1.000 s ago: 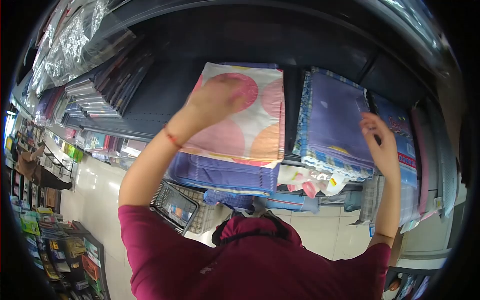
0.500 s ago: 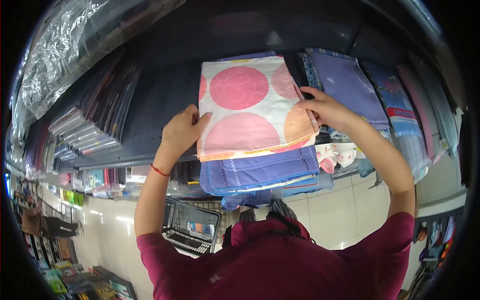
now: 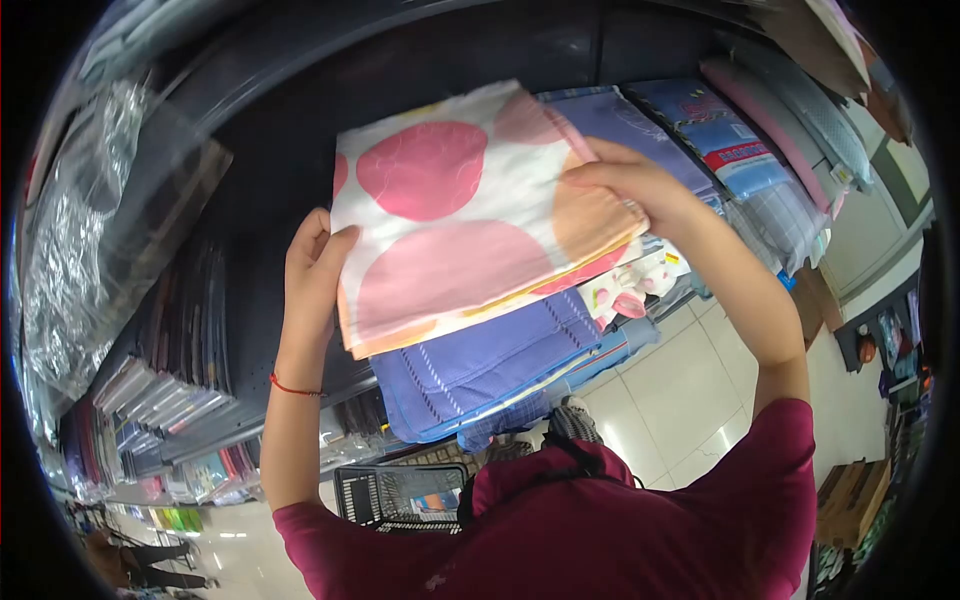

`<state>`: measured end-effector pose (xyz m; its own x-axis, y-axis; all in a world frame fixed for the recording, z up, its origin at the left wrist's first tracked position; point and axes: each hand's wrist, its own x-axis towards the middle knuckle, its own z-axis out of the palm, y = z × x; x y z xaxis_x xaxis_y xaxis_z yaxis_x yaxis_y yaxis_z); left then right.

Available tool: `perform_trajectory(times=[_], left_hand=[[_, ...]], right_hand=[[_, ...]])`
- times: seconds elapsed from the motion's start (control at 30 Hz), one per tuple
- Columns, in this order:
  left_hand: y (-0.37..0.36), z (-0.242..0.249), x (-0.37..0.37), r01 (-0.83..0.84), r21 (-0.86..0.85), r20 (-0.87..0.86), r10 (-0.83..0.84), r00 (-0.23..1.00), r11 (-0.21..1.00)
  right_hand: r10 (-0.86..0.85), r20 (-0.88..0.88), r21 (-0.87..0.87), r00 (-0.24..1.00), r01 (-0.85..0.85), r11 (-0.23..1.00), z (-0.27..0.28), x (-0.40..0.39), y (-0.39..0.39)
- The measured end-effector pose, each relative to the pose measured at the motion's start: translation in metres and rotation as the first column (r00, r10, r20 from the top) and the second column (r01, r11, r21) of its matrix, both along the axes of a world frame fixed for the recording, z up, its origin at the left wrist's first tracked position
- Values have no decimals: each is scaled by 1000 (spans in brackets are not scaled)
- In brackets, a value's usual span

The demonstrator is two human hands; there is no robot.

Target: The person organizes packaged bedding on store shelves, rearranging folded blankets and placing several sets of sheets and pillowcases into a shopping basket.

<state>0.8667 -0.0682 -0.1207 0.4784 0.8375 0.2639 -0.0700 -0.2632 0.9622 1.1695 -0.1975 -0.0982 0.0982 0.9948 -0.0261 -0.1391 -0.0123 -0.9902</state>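
A folded white cloth (image 3: 455,245) printed with large pink and peach circles is held up in front of me, tilted, its layers showing at the lower edge. My left hand (image 3: 318,258) pinches its left edge, thumb on top and fingers underneath. On the other side my right hand (image 3: 630,185) grips the right edge, with its fingers partly hidden. Below the cloth, a folded purple-blue cloth (image 3: 490,355) with dashed stripes sticks out toward me. Beside it on the right is a white item (image 3: 640,285) with pink and green spots.
Folded purple bedding (image 3: 610,120) and a blue packaged set (image 3: 725,145) lie on the dark shelf to the right. Thin packages (image 3: 185,340) stand at left beneath clear plastic wrap (image 3: 85,260). Below is a shopping cart (image 3: 400,490); a person (image 3: 150,560) is far off at lower left.
Both hands have lifted the circle-printed cloth and shifted it left, tilting its left side lower. My view has turned, so the shelf goods on the right appear nearer the middle.
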Motion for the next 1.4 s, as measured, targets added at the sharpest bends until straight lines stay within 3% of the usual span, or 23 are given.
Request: perform_trajectory(times=[0.07, 0.1, 0.2, 0.33, 0.43, 0.5, 0.57, 0.6, 0.63, 0.67, 0.7, 0.73, 0.77, 0.87, 0.93, 1.07, 1.17, 1.2, 1.3, 1.4], left_hand=[[-3, 12, 25, 63, 22, -2, -63, 998, 998], [2, 15, 41, 101, 130, -52, -95, 994, 986], [-4, 32, 100, 201, 127, -110, -187, 976, 971], [21, 20, 180, 246, 126, -135, -229, 964, 961], [35, 4, 223, 244, 104, -249, -212, 945, 964], [46, -17, 241, 278, 103, -465, -201, 862, 955], [66, -49, 249, 369, -36, -772, -260, 580, 929], [66, -56, 249, 409, 17, -869, -189, 457, 913], [57, -54, 248, 334, 40, -913, -101, 396, 942], [43, -53, 245, 314, 327, -879, 165, 447, 891], [27, -48, 241, 285, 583, -772, 410, 486, 761], [2, -26, 243, 291, 616, -743, 418, 523, 732], [-5, -28, 244, 369, 729, -669, 484, 564, 577], [-65, -8, 264, 502, 730, -661, 292, 691, 464], [-98, -12, 281, 573, 714, -679, 197, 707, 403], [-121, -34, 315, 611, 730, -683, 338, 647, 307], [-123, -44, 330, 547, 750, -659, 349, 666, 372], [-125, -43, 332, 516, 768, -637, 359, 683, 380], [-130, -36, 336, 443, 807, -584, 416, 697, 391], [-132, -33, 342, 406, 842, -540, 530, 654, 356]], right_hand=[[-53, 63, 55, 997, 50, 997, 7, 27, -12], [-71, 66, 81, 995, 66, 995, 11, 42, -17], [-155, 150, 160, 976, 131, 978, 11, 98, -24], [-284, 141, 133, 949, 266, 955, 1, 168, -33], [-265, 106, 39, 958, 263, 964, -21, 217, -32], [-279, 69, 33, 958, 278, 960, -51, 235, -27], [-84, 584, -123, 807, 190, 974, -79, 268, -17], [-87, 578, -138, 811, 202, 970, -94, 280, -12], [-90, 573, -152, 814, 213, 965, -93, 279, -12], [-174, 585, -120, 792, 297, 947, -92, 278, -16], [-143, 575, -161, 805, 282, 946, -80, 271, -19], [-113, 564, -201, 818, 269, 942, -70, 267, -22], [-84, 552, -241, 830, 255, 936, -70, 269, -23], [6, 538, -288, 843, 177, 941, -75, 285, -13], [83, 514, -312, 854, 96, 945, -73, 286, -11], [200, 428, -355, 881, -39, 934, -66, 291, -2], [200, 121, -310, 972, -155, 938, -70, 284, 6], [84, -15, -271, 996, -85, 959, -70, 274, 6], [78, -262, -235, 962, -142, 962, -81, 276, 16], [15, -376, -234, 927, -110, 966, -84, 271, 18]])
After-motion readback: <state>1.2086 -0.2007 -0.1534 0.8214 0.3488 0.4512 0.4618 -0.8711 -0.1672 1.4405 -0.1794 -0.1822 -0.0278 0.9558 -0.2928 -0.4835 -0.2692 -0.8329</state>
